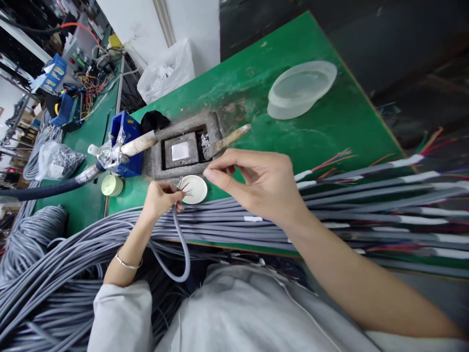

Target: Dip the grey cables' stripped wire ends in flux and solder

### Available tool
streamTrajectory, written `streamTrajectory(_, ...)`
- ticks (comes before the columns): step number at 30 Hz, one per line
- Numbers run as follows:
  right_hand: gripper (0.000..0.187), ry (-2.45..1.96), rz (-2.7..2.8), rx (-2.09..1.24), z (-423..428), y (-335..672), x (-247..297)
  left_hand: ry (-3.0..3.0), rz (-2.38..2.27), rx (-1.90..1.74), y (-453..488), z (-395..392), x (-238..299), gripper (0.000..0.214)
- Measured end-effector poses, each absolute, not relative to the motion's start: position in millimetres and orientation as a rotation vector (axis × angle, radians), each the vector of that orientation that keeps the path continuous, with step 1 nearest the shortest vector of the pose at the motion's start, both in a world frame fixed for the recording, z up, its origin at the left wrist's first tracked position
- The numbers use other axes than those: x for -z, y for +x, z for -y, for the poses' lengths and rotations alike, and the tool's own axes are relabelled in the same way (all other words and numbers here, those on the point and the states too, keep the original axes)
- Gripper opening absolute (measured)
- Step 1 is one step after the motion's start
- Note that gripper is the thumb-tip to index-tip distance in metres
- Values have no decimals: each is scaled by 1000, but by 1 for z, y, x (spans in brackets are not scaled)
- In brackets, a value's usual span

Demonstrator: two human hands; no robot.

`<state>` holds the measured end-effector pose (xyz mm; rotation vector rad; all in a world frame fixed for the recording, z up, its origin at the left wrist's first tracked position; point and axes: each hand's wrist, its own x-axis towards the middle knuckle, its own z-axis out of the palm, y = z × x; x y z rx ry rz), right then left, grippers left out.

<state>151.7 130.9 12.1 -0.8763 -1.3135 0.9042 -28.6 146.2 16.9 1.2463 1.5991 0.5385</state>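
Observation:
My left hand is closed around a grey cable near its stripped end. The thin coloured wires fan out over a small round white dish. From the hand, the cable loops down toward my lap. My right hand hovers to the right of the dish with thumb and forefinger pinched together; whether anything small is between them I cannot make out. Just beyond it, a scraper with a worn handle rests on a grey solder pot, which holds a shiny square of metal.
A thick bundle of grey cables runs along the bench's front edge. A fume hose reaches past a blue bin toward the pot. A pale round tub stands left, a translucent plastic bowl at the back right.

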Motion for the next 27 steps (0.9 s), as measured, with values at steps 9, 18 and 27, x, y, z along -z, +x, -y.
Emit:
streamTrajectory(9, 12, -922, 1330, -878, -132, 153, -12, 1313, -1686, -385, -23, -157, -11, 21)
streamTrajectory(18, 13, -975, 1306, -833, -130, 154, -11, 1455, -1722, -327, -25, -160, -21, 15)
streamTrajectory(27, 15, -1042, 1083, -714, -131, 160, -15, 1970, -1750, -244, -24, -221, -47, 16)
